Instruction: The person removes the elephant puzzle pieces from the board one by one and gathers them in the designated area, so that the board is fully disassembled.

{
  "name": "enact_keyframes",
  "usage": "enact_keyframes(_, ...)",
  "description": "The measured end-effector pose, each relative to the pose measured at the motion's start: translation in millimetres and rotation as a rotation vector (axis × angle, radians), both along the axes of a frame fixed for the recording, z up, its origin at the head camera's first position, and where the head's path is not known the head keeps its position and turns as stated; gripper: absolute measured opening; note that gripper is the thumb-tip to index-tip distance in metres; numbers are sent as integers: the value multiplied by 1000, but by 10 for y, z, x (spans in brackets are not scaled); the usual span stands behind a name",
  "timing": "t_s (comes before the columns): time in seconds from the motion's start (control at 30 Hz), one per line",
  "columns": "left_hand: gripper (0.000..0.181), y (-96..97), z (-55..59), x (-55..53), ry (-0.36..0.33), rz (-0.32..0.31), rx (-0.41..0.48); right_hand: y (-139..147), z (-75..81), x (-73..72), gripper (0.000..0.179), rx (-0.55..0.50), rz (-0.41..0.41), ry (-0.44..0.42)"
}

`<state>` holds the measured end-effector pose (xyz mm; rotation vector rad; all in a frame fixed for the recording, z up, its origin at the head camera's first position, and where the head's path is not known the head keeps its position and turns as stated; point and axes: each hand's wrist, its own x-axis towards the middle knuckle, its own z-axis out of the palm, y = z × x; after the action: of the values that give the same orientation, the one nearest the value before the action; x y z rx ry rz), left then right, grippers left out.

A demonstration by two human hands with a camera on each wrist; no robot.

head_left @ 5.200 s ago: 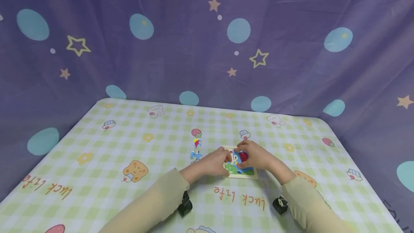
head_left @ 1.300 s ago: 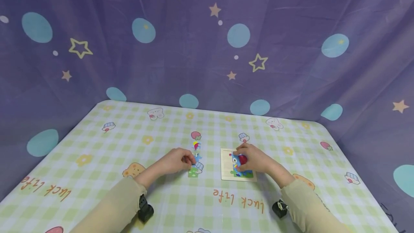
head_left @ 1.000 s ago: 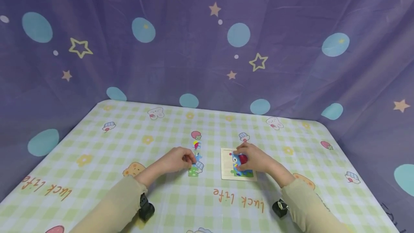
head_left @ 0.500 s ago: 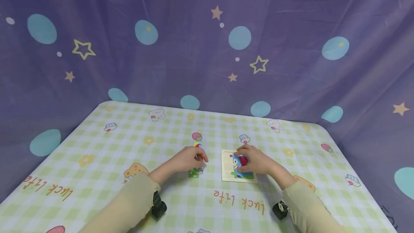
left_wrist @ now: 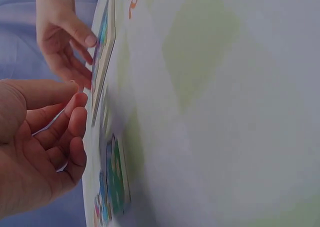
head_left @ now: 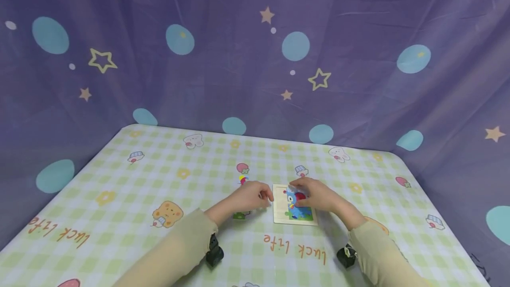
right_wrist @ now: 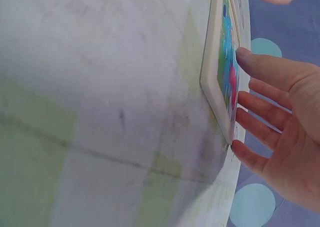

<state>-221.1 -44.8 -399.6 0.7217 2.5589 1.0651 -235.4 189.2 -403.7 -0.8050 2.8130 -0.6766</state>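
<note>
My left hand [head_left: 250, 195] hovers beside the left edge of a wooden puzzle tray [head_left: 280, 209]. In the left wrist view its thumb [left_wrist: 47, 93] and loosely bent fingers come close together, with no thing visible between them. My right hand [head_left: 322, 196] rests on the tray's right side. Its thumb [right_wrist: 270, 71] touches the picture and its fingers, spread and fairly straight, lie along the edge. Joined pieces in the tray show a blue bird with a red wing [head_left: 300, 197]; the tray's left strip is bare wood. Loose pieces, partly hidden by my left hand, include a green one [head_left: 239, 216].
Past my left hand lies a yellow and red puzzle piece [head_left: 243, 179]. A green and white checked cloth [head_left: 167, 251] with printed cartoons covers the table. A purple curtain [head_left: 223, 70] hangs behind it. Black wrist cameras [head_left: 214, 254] sit on both wrists.
A green piece seen in the tray at first now lies among the loose pieces to the left. My left hand has since moved right, back towards the tray; the right hand has barely shifted.
</note>
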Motion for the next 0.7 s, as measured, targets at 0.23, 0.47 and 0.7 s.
enact_keyframes(0.23, 8, 241, -6, -74, 12, -13, -27, 33, 1, -14, 46, 16, 5, 38)
enact_keyframes(0.47, 19, 464, 17, -120, 67, -5, -69, 85, -5, -7, 41, -4, -21, 76)
enact_keyframes(0.7, 27, 557, 16, -135, 163, 49, -181, 89, -29, -31, 41, -1, -22, 113)
